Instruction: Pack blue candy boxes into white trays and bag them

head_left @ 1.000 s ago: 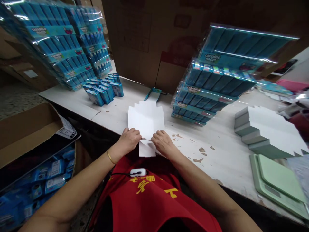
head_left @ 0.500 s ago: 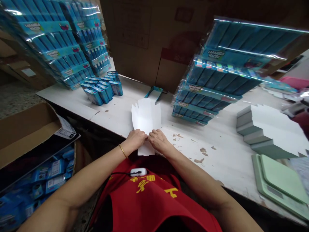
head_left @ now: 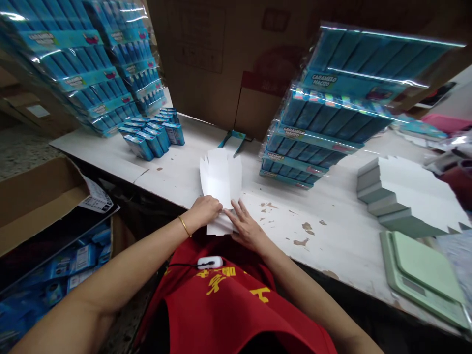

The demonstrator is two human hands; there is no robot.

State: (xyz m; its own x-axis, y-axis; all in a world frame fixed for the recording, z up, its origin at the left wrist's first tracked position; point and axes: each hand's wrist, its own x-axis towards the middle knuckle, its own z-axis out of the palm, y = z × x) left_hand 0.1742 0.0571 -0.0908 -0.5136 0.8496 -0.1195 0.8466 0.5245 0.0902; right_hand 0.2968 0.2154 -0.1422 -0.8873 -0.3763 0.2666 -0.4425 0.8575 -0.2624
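A white cardboard piece [head_left: 219, 176] with raised side flaps lies at the table's front edge, its near end toward my body. My left hand [head_left: 207, 210], a gold bracelet at the wrist, is closed on the cardboard's near left part. At its near right side is my right hand [head_left: 246, 227], fingers spread, touching the edge of the board. Just beyond the cardboard sits a blue open tray [head_left: 233, 141] with a white inside.
Small blue boxes [head_left: 151, 137] stand at the back left, beside wrapped stacks of blue packs [head_left: 73, 78]. Another wrapped stack [head_left: 313, 132] rises right of centre. Flat white cardboard [head_left: 416, 189] and a green scale [head_left: 424, 275] are at the right. An open carton [head_left: 40, 196] is at left.
My right hand has opened its fingers and moved slightly down and right from the cardboard's fold. The left hand keeps its hold. The whole view has shifted a little.
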